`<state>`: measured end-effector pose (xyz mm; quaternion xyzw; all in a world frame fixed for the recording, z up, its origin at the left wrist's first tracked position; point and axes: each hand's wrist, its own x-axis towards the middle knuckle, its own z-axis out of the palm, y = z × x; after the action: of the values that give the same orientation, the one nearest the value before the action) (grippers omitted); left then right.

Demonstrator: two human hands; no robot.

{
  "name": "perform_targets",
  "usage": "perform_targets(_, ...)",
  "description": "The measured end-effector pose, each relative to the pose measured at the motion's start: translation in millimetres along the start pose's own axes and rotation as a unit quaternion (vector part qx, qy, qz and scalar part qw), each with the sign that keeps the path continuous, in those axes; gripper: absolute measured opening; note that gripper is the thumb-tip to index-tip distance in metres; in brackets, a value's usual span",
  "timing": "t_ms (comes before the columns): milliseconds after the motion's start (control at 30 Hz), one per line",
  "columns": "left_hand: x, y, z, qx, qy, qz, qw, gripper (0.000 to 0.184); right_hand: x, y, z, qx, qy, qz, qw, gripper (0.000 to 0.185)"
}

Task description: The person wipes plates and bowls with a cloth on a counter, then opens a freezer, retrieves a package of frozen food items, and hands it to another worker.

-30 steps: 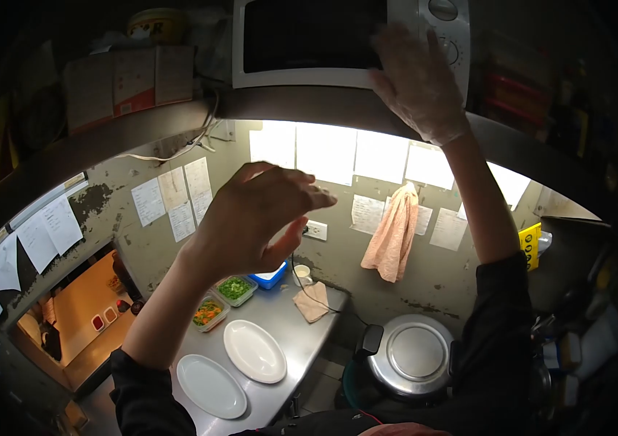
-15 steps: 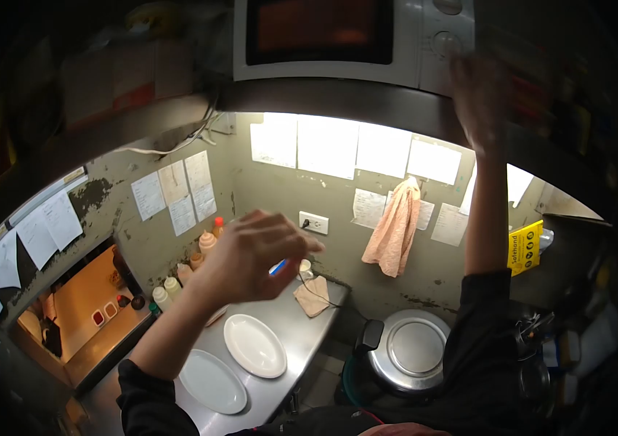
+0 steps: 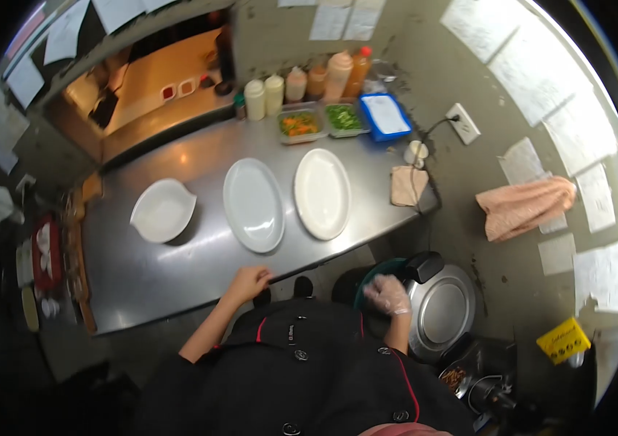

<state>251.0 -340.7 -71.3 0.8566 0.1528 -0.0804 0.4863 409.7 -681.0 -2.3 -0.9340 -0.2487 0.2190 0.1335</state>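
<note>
My left hand (image 3: 251, 282), bare, hovers at the front edge of the steel table (image 3: 200, 280), its fingers curled together with nothing visible in them. My right hand (image 3: 387, 294) wears a clear plastic glove and is loosely closed, slightly blurred; no object shows in it. It is beside the round metal lid (image 3: 443, 309) of a pot-like appliance with a black handle. Beyond my left hand lie a pale grey oval plate (image 3: 254, 206) and a white oval plate (image 3: 322, 194), both bare. To their left stands a white bowl (image 3: 164, 211).
Along the back are squeeze bottles (image 3: 254, 99), a tub of chopped orange and green vegetables (image 3: 299, 125), a tub of chopped greens (image 3: 344, 118) and a blue-rimmed container (image 3: 386, 116). A folded cloth (image 3: 408, 186) lies at the right corner. A pink towel (image 3: 525, 207) hangs on the wall.
The view has swung down and left, from the microwave to the table. Both raised hands have come down to waist height, the right one away from the microwave's knobs.
</note>
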Motion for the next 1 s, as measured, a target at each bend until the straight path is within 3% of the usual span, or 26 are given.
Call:
perform_targets(67,-57,-38,6,0.016,0.033,-0.165,0.986,0.017,-12,-14,17,0.016,-0.093,0.092,0.991,0.038)
perform_targets(133,-112,-139,46,0.049,0.104,-0.198,0.973,0.019,-4,-12,21,0.1,-0.134,0.02,0.986,0.037)
perform_targets(233,-192,-225,72,0.087,0.001,-0.418,0.904,0.019,20,-36,-6,-0.009,-0.083,-0.091,0.992,0.03)
perform_targets(300,-225,-252,68,0.083,-0.051,-0.487,0.868,0.018,40,-56,-22,-0.115,-0.077,-0.093,0.986,0.026)
perform_targets(367,-228,-261,55,0.048,-0.015,-0.491,0.87,0.017,51,-87,-47,-0.147,-0.059,-0.123,0.98,0.024)
perform_targets(433,-209,-239,34,-0.098,0.148,-0.415,0.892,0.012,69,-98,-47,-0.105,0.002,-0.214,0.971,0.022)
perform_targets(467,-196,-211,19,-0.159,0.212,-0.415,0.87,0.016,76,-109,-45,-0.091,0.012,-0.223,0.97,0.023)
perform_targets(600,-159,-162,3,-0.123,0.144,-0.404,0.895,0.031,95,-136,-13,-0.076,-0.04,-0.31,0.947,0.027)
perform_targets(667,-144,-164,25,0.035,0.253,-0.38,0.889,0.034,91,-154,-1,-0.034,-0.098,-0.337,0.936,0.026)
perform_targets(733,-136,-155,56,-0.008,0.341,-0.402,0.85,0.034,82,-165,6,-0.022,-0.141,-0.37,0.918,0.028)
perform_targets(800,-138,-177,93,-0.004,0.323,-0.351,0.879,0.026,75,-173,6,-0.049,-0.177,-0.377,0.908,0.03)
perform_targets(867,-151,-166,113,0.019,0.326,-0.351,0.878,0.023,69,-176,-2,-0.076,-0.193,-0.365,0.908,0.031)
perform_targets(1000,-173,-194,136,-0.032,0.214,-0.387,0.896,0.024,77,-156,-14,-0.104,-0.153,-0.341,0.922,0.032)
